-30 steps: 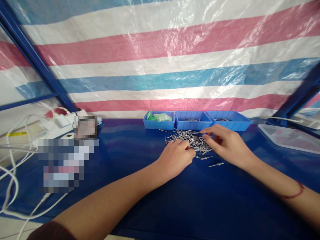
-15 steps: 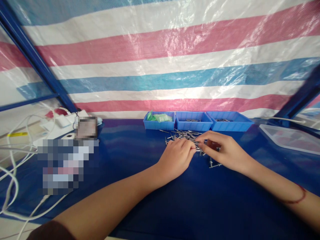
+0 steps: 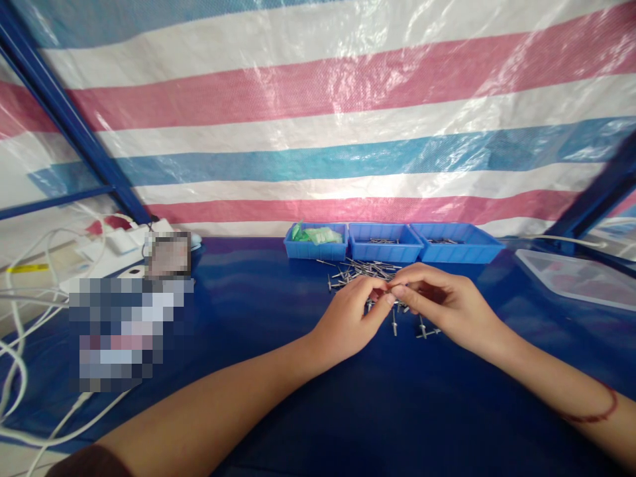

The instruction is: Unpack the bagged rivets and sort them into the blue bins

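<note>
A heap of small metal rivets lies on the blue tabletop in front of three blue bins. My left hand and my right hand meet fingertip to fingertip just in front of the heap, both pinched. Between the fingertips is something small that I cannot make out. A few loose rivets lie on the table below my hands.
Three blue bins stand in a row at the back: the left bin holds green pieces, the middle bin and the right bin hold metal parts. A clear plastic lid lies at right. White cables and a power strip lie at left.
Both hands rose off the rivet heap and drew together towards me, fingertips now pinched against each other. The right hand moved left from the heap's far side.
</note>
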Motion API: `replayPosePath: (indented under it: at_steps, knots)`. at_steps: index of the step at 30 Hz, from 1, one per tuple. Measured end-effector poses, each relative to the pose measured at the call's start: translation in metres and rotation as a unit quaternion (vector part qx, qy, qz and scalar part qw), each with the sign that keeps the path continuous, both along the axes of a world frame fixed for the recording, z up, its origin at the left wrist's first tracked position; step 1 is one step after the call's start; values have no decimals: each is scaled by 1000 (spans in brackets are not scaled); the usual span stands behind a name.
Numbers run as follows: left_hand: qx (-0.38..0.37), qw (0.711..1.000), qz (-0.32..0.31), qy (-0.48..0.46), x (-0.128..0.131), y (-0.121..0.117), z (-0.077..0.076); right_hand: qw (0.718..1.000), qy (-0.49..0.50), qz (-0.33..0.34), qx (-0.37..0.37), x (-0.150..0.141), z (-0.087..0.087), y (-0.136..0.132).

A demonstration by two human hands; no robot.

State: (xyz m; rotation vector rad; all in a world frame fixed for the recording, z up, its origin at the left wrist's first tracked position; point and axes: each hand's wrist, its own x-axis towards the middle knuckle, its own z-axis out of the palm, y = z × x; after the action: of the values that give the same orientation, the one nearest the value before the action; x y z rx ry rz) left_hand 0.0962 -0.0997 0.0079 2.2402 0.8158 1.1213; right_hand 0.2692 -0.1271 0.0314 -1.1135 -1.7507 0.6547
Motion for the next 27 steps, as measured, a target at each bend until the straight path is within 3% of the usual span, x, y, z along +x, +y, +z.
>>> replayPosePath:
  at_steps: [16,24,27]
  knots:
    - [-66,997,-41,-9,0,-2,6,999,8,0,49,-3,3,-3]
    - [-19,997,30,-68,0,-1,3,993,-72,-15,90,1,5,-4]
    - [-7,997,40,-62,0,-1,2,991,-116,1,72,1,3,-2]
